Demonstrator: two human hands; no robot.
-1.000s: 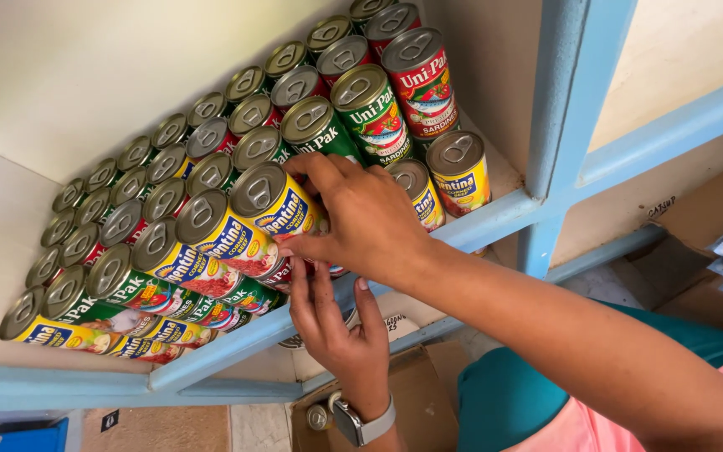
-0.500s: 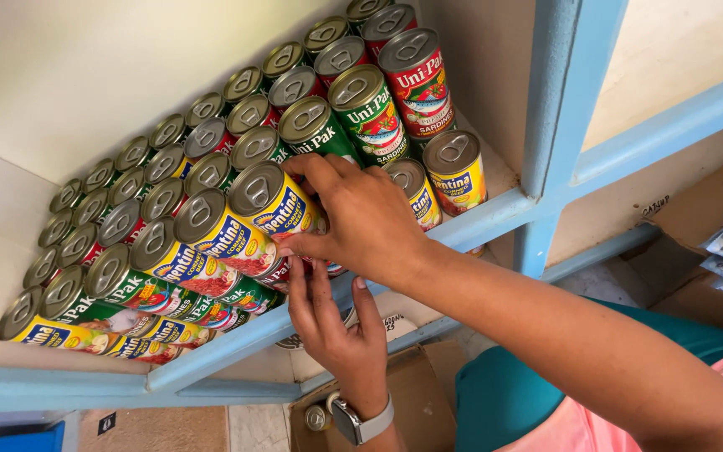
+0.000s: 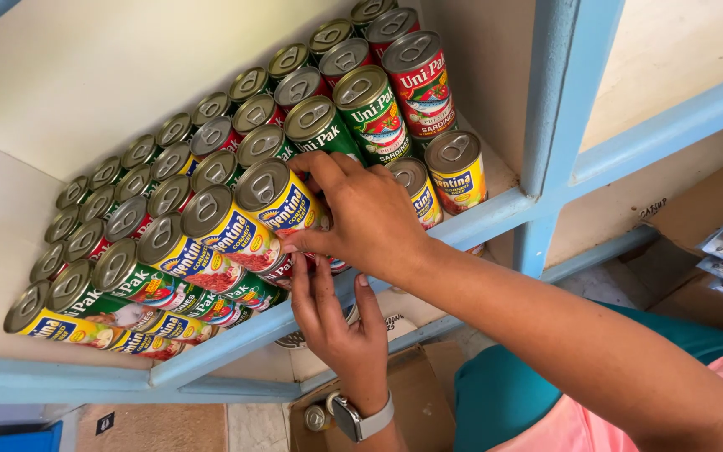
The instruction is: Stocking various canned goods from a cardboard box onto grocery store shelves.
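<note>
A yellow-and-blue corned beef can [image 3: 282,203] sits at the front of the top layer of stacked tins on the shelf [image 3: 495,219], near the middle of the front row. It lies in line with its neighbours, pull-tab lid outward, which suggests the cans are kept lid-out so the rows pack tight and each label shows.

The right hand [image 3: 367,219] comes over from the right and covers the can's right end. Its fingers [image 3: 328,167] are curled and slightly apart, the tips pressing on the can's side and on the tins just beneath it, more a steadying hold than a full wrap.

The left hand [image 3: 338,326], a watch on its wrist, reaches up from below the shelf edge. Its fingers [image 3: 305,280] are straight and close together, tips touching the undersides of the lower cans; whether they pinch anything I cannot tell.

Green and red sardine cans [image 3: 374,113] stand behind. A cardboard box [image 3: 416,393] lies on the floor below.
</note>
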